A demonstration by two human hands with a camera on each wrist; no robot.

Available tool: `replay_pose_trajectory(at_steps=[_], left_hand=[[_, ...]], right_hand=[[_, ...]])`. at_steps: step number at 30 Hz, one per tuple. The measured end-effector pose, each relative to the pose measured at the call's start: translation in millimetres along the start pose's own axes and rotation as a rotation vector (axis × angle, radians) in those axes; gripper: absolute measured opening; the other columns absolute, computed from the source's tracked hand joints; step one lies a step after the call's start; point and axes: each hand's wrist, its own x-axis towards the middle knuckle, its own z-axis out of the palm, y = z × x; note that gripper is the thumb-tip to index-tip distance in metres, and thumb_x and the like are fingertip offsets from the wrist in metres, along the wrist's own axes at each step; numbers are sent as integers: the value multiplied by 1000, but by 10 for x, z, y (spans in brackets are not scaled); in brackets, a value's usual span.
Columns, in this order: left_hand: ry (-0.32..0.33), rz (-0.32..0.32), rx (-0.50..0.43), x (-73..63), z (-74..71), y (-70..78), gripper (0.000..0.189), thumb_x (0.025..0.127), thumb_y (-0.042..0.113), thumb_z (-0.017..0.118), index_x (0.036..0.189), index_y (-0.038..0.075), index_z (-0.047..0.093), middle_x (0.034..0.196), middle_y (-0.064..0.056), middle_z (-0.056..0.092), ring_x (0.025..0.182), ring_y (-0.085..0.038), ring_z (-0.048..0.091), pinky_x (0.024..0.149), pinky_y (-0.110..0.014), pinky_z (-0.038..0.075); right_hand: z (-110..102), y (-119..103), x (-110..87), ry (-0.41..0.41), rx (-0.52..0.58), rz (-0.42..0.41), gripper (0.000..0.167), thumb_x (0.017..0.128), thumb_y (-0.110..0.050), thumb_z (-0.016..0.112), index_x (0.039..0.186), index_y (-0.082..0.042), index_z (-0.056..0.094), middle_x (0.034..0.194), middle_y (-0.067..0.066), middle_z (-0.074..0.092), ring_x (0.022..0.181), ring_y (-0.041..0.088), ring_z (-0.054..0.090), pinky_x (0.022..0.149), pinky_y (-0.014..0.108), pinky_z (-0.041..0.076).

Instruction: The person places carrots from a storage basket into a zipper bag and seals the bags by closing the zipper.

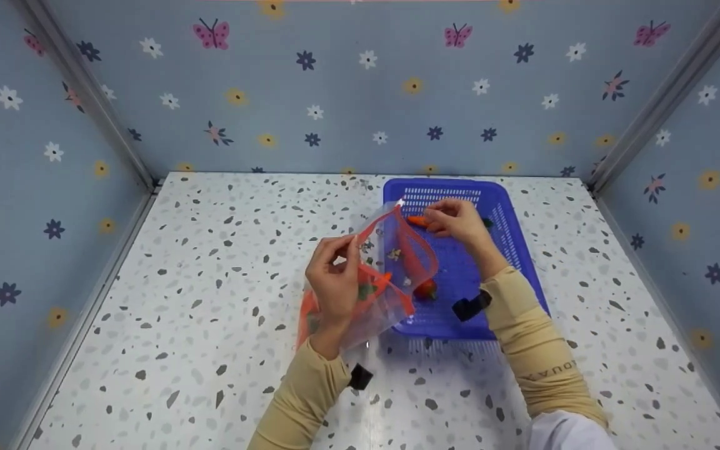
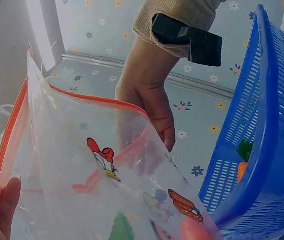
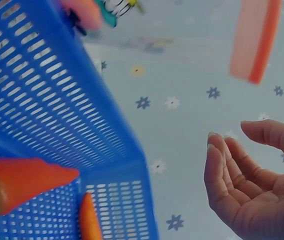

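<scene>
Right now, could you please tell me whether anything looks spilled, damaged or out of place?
Nothing stands out: no spill or damage shows. The red pepper and carrot lie inside the basket, and the left hand holds the bag by its edge.

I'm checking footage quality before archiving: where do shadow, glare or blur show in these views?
Head: soft shadow on the table by the blue basket's near edge; left wrist: washed-out bright strip at upper left, sheen on the clear bag; right wrist: the bag's print blurred, the right hand sharper.
</scene>
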Motion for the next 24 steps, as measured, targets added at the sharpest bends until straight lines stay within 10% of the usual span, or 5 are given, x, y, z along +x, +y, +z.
replay_pose_trajectory(at_steps=[24], left_hand=[[-2,0,-7,19,-5,43,9,80,-10,58,85,-8,65,74,-11,55,62,-15,52,43,-20,44]], right_hand=[[102,673,289,-102,-125,383,39,86,-27,57,112,3,55,94,11,57,80,22,57,81,44,46]])
